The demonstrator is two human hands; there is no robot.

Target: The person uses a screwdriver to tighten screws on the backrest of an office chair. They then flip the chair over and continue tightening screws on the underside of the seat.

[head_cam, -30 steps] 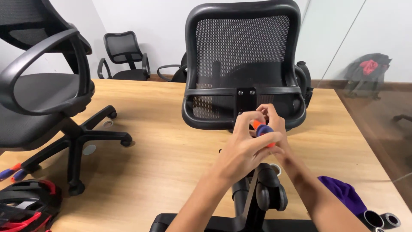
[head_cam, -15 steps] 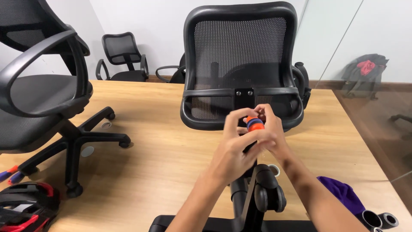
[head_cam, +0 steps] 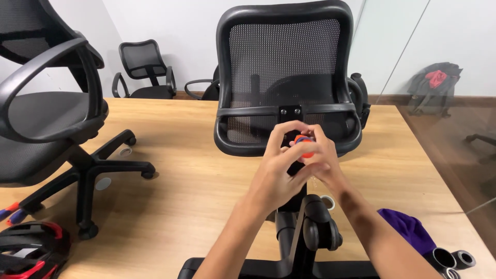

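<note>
Both my hands meet in front of a black mesh chair backrest [head_cam: 284, 62] that stands on the wooden table [head_cam: 196, 186]. My left hand [head_cam: 274, 178] and my right hand [head_cam: 324, 161] are both closed around a small orange and blue tool handle [head_cam: 305, 143]. The handle sits just below the backrest's black metal bracket [head_cam: 290, 111]. Whatever tip the tool has is hidden by my fingers. Below my wrists lies a black chair arm and mechanism part [head_cam: 310, 230].
A complete black office chair [head_cam: 46, 119] stands on the table at the left. A black and red helmet [head_cam: 26, 250] and red and blue tool handles [head_cam: 10, 212] lie at the front left. Purple cloth [head_cam: 408, 230] and black cylinders [head_cam: 449, 258] lie at the front right.
My hands have risen a little with the orange handle, closer to the backrest bracket. My fingers have shifted around the handle.
</note>
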